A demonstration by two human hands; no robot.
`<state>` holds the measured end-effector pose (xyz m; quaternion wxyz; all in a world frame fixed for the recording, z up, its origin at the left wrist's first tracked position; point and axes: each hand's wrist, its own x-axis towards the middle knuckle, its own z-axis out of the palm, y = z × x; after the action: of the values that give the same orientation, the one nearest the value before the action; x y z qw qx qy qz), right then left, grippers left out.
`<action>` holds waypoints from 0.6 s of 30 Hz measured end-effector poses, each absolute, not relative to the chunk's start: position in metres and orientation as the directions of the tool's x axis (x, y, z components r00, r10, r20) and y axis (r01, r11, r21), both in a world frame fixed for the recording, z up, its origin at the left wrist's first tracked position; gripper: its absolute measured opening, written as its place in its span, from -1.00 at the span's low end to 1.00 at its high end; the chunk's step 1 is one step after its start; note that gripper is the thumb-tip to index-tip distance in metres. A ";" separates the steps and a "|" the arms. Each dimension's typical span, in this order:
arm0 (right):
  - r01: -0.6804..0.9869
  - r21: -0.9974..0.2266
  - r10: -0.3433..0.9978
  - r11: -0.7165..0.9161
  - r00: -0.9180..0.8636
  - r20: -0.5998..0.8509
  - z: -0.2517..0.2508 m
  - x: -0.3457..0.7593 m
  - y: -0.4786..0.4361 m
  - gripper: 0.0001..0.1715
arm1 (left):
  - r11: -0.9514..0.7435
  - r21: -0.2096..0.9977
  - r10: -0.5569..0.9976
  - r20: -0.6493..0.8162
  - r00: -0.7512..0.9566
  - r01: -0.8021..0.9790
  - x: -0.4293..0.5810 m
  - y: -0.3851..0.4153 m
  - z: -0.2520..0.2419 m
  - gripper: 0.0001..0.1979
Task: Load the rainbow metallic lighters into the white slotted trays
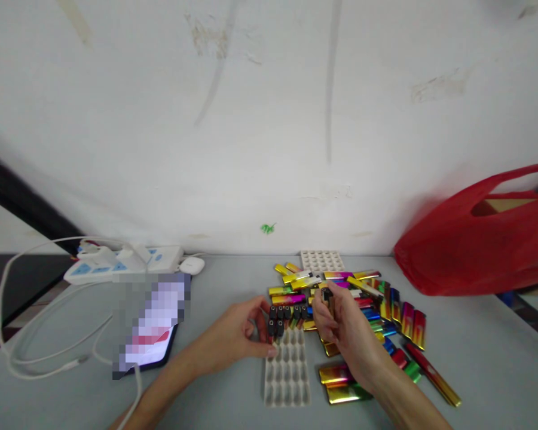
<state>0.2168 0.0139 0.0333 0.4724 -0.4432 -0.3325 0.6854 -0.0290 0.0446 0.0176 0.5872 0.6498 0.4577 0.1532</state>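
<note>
A pale tray (287,394) with rows of oval pockets lies on the table. Several lighters with black tops (280,319) stand upright in its far rows. My left hand (246,331) curls round the tray's left edge, thumb on the near side and fingers beside the standing lighters. Just right of the tray, my right hand (341,322) is closed on a lighter with a dark top (326,294), its lower body hidden by the fingers. Around and behind that hand spreads a pile of shiny lighters (385,304) in gold, pink, red, blue and green.
A second pale tray (321,260) lies by the wall. At left are a phone (161,334), a white power strip (125,266), a small white case (192,264) and looping white cables (45,376). A red bag (479,245) stands at the right.
</note>
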 end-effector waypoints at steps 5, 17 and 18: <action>-0.336 -0.859 0.922 -0.385 -0.172 -0.346 0.032 0.215 0.013 -0.30 | 0.105 0.905 0.776 -0.333 0.535 0.412 -0.029 0.045 0.017 -0.45; -0.219 -0.917 0.942 -0.334 -0.053 -0.331 0.023 0.213 0.015 -0.28 | 0.109 0.908 0.771 -0.335 0.542 0.405 -0.030 0.046 0.015 -0.47; -0.207 -0.923 0.945 -0.324 -0.039 -0.324 0.022 0.213 0.015 -0.30 | 0.109 0.907 0.770 -0.336 0.542 0.407 -0.030 0.046 0.015 -0.47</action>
<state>0.2125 0.0150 0.0217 0.4595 -0.5189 -0.3558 0.6269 -0.0297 0.0460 0.0149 0.5912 0.6494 0.4530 0.1535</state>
